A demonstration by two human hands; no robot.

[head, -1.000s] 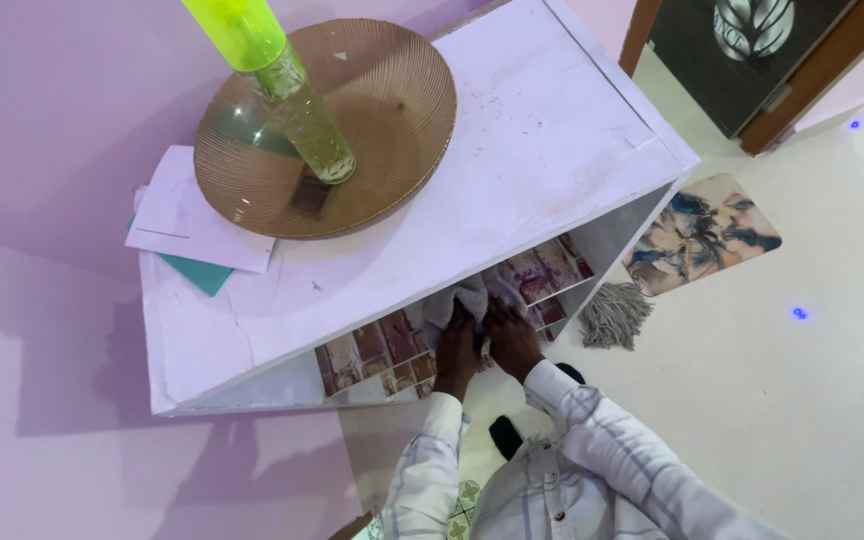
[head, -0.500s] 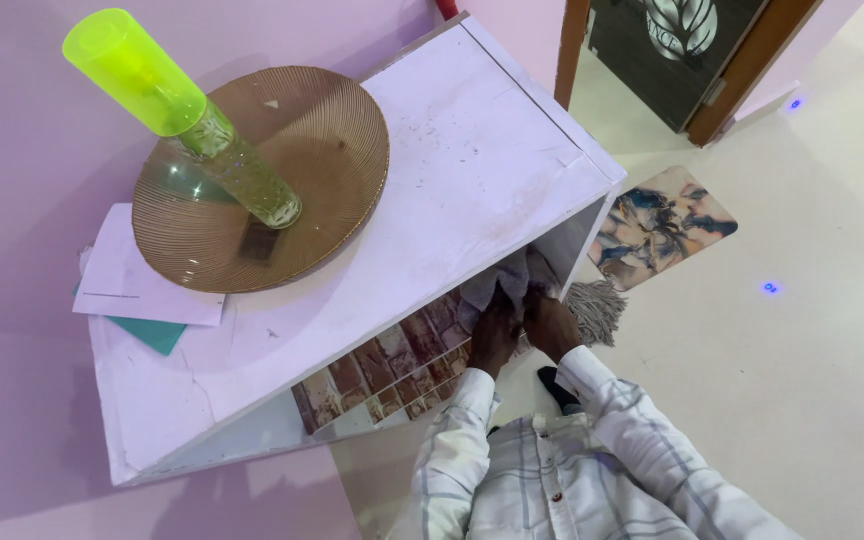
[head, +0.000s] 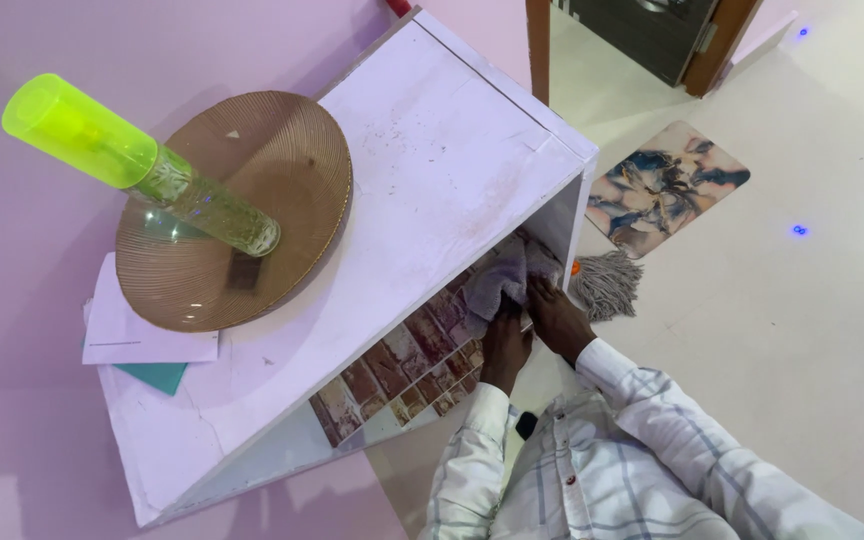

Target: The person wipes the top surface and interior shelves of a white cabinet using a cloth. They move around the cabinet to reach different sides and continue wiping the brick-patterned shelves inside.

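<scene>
Both my hands reach under the top of a white shelf unit (head: 422, 170). My left hand (head: 504, 345) and my right hand (head: 552, 312) press on a pale lilac cloth (head: 504, 275) that lies on the lower shelf, which is lined with brick-pattern paper (head: 402, 370). The cloth is bunched near the shelf's right end. My fingertips are partly hidden by the cloth.
On the shelf top sit a round brown ribbed plate (head: 237, 205) with a tall glass bottle with a yellow-green cap (head: 142, 165), plus white papers (head: 142, 330) and a teal sheet. A mop head (head: 607, 285) and a patterned mat (head: 667, 190) lie on the floor; a doorway stands beyond.
My hands and the cloth have moved rightward along the lower shelf toward its right end. The view has shifted closer and to the right.
</scene>
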